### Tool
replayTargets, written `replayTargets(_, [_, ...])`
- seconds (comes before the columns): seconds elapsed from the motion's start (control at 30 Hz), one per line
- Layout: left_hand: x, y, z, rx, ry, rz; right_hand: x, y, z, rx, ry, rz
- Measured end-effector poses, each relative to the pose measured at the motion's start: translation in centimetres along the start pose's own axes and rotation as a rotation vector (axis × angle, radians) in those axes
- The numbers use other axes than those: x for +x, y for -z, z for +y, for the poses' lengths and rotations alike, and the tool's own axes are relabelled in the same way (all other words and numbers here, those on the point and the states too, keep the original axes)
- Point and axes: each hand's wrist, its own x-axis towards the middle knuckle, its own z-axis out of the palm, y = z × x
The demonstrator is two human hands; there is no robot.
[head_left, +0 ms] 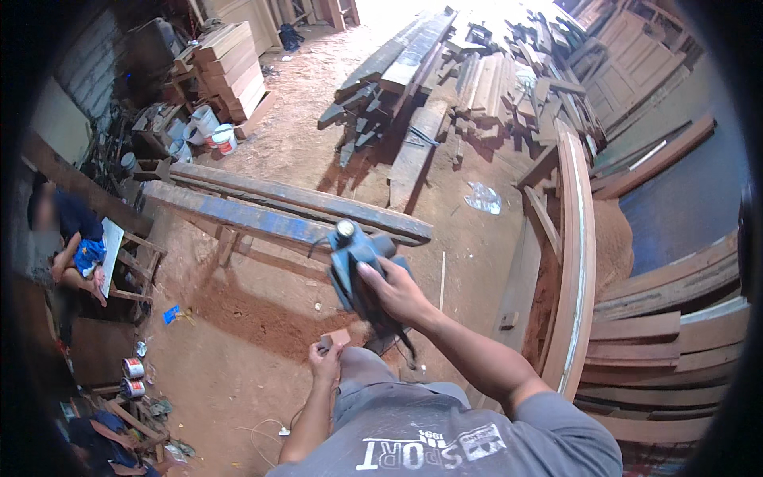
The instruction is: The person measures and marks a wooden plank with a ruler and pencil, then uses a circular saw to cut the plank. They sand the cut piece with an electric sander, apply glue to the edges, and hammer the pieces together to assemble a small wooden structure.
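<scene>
My right hand grips a teal power tool with a round knob, which looks like an electric hand planer. It is held up in front of me, over the near end of the blue-stained beam. A dark cord or strap hangs below it. Lower down, beside my knee, my left hand closes its fingers around a small light-brown wooden block. The block and the planer are apart.
A second long beam lies behind the first. Stacked planks stand farther off. To my right runs a long timber beside stacked boards. A person sits at far left. Sawdust covers the floor.
</scene>
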Motion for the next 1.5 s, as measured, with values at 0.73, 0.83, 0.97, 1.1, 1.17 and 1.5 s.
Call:
replayTargets(0.73, [2.4, 5.4, 4.3, 0.304, -0.193, -0.218, 28.1, -13.5, 9.3, 0.064, -0.225, 0.146])
replayTargets(0.83, [5.2, 2.8, 6.6, 0.41, -0.262, -0.341, 26.3, -10.9, 8.8, -0.031, -0.132, -0.056])
replayTargets(0.97, [5.9, -2.2, 12.0, 0.432, -0.234, -0.509, 18.5, -5.7, 9.7, -0.272, 0.103, 0.015])
replayTargets(1.1, [10.0, -7.1, 10.9, 0.357, -0.264, -0.712, 5.7, 0.1, 9.8, -0.502, 0.136, -0.021])
replayTargets(1.17, [10.2, -11.7, 11.0, 0.455, -0.292, -0.858, -1.0, 2.7, 12.7, -0.58, 0.279, 0.092])
replayTargets(1.5, [-13.1, -24.3, 5.7, 0.762, -0.171, -1.849, -32.7, 1.5, 11.1, -0.283, -0.326, 1.234])
